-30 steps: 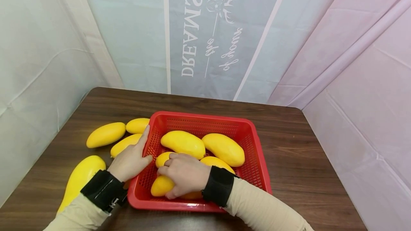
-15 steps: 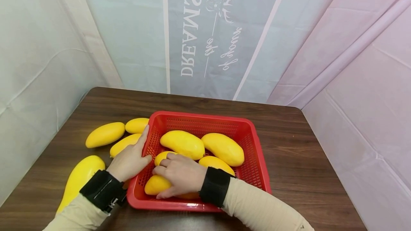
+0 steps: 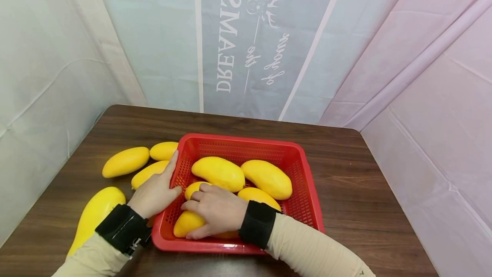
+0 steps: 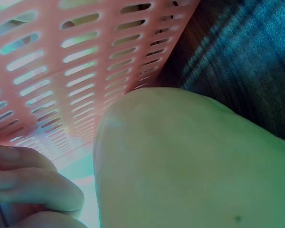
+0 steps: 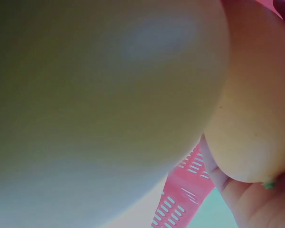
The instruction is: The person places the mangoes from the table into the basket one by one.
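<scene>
In the head view my right hand [image 3: 217,208] is inside the red plastic basket [image 3: 246,249] and grips a yellow mango [image 3: 184,224] near the front left corner. The hand hides much of that mango. The right wrist view shows fingers [image 5: 237,199] against a mango [image 5: 256,137] with a green stem end; another mango [image 5: 109,95] looms close to the camera. My left hand [image 3: 155,191] holds the basket's left side, thumb over the rim and one finger stretched along it. Bent fingers [image 4: 38,185] show beside the slotted wall in the left wrist view.
More mangoes lie in the basket, including one at the back left [image 3: 218,173] and one at the back right [image 3: 267,178]. Left of the basket, several mangoes [image 3: 126,161] rest on the dark wooden table [image 3: 357,191]. Fabric curtains stand around the table.
My right hand and the mango it grips have shifted slightly left within the basket, mostly in the first half second. My left hand and the basket stay nearly still.
</scene>
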`<control>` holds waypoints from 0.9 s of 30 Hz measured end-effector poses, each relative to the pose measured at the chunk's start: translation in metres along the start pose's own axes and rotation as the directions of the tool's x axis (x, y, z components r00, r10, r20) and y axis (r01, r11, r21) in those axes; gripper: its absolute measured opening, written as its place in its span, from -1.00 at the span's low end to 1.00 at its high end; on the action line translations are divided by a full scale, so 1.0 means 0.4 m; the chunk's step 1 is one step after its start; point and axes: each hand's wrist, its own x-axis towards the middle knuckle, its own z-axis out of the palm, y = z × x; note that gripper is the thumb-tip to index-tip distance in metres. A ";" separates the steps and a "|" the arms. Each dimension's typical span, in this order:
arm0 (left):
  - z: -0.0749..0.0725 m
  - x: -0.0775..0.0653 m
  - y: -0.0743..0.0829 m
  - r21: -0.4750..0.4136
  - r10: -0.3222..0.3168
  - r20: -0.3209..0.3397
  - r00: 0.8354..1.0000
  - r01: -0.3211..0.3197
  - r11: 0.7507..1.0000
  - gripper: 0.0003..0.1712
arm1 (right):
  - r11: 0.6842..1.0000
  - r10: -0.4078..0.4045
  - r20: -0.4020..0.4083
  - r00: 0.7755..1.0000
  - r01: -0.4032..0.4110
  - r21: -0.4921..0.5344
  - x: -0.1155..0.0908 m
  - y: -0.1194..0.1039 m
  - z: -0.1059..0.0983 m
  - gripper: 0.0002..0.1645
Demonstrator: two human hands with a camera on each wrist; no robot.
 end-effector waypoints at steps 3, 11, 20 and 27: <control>0.000 0.001 -0.001 0.003 0.004 -0.003 1.000 -0.004 1.000 0.12 | 1.000 -0.002 0.004 1.000 0.002 -0.001 -0.001 0.000 -0.001 -0.31; 0.000 0.001 -0.003 -0.005 0.003 0.003 1.000 -0.002 1.000 0.12 | 1.000 0.001 0.012 1.000 -0.001 0.002 0.000 0.000 -0.008 -0.32; 0.000 0.000 -0.005 -0.008 0.013 -0.003 1.000 -0.013 1.000 0.13 | 0.999 0.049 0.021 0.999 -0.049 -0.006 -0.010 0.009 -0.032 -0.31; -0.001 0.003 -0.007 -0.024 -0.003 0.018 1.000 0.004 1.000 0.14 | 0.988 0.142 0.039 0.989 -0.144 0.056 -0.041 0.043 -0.074 -0.20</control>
